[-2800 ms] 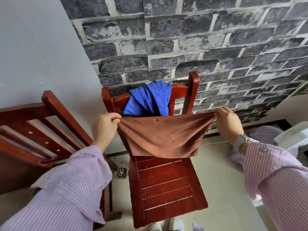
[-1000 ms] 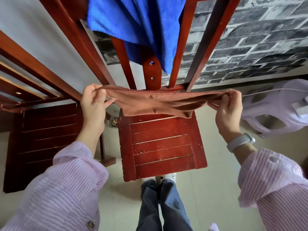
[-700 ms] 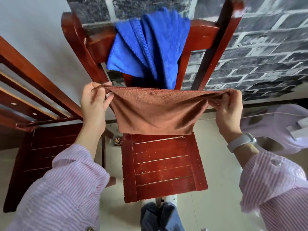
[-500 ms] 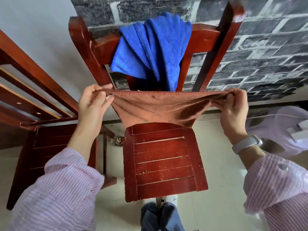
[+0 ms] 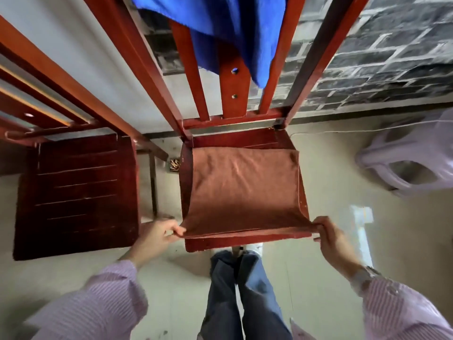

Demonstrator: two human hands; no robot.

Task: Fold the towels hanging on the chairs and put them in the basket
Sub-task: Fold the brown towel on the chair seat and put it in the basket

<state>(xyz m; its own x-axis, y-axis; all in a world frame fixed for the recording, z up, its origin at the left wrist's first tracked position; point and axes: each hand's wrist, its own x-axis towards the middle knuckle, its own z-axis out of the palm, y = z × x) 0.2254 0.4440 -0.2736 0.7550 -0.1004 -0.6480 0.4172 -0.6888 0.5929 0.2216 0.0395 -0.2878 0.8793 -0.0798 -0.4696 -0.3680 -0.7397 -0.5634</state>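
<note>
A brown towel (image 5: 241, 190), folded double, lies spread flat on the seat of the red wooden chair (image 5: 245, 240) in front of me. My left hand (image 5: 159, 235) pinches its near left corner. My right hand (image 5: 329, 238) pinches the near right corner, both at the seat's front edge. A blue towel (image 5: 225, 25) hangs over the chair's backrest at the top of the view. No basket is in view.
A second red chair (image 5: 73, 190) stands close on the left. A pale purple plastic stool (image 5: 414, 165) lies on the floor at the right, with a white cable running to it. A brick-pattern wall (image 5: 382, 55) is behind. My legs stand at the seat's front.
The brown towel, held stretched in the air before the backrest, has come down onto the seat. Both hands moved down and toward me, still holding its corners. My view tilted downward.
</note>
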